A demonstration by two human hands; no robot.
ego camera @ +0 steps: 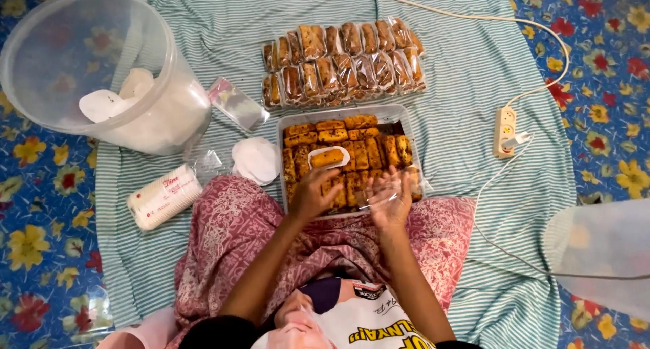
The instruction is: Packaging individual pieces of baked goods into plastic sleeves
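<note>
My left hand [310, 194] reaches over the near edge of a clear tray [406, 116] filled with several golden-brown cakes, its fingers touching the cakes. One cake sits in a white paper cup [328, 158] on top of the others. My right hand [389, 199] holds a small clear plastic bag [380, 190] beside the left hand, above the tray's near edge. Beyond the tray lie two rows of bagged cakes [344, 61].
A large clear bucket [95, 64] with white paper cups inside stands at far left. A wrapped stack of paper cups [164, 197], loose white cups [256, 161] and a pack of clear bags [237, 104] lie left of the tray. A power strip [505, 131] with cable lies right.
</note>
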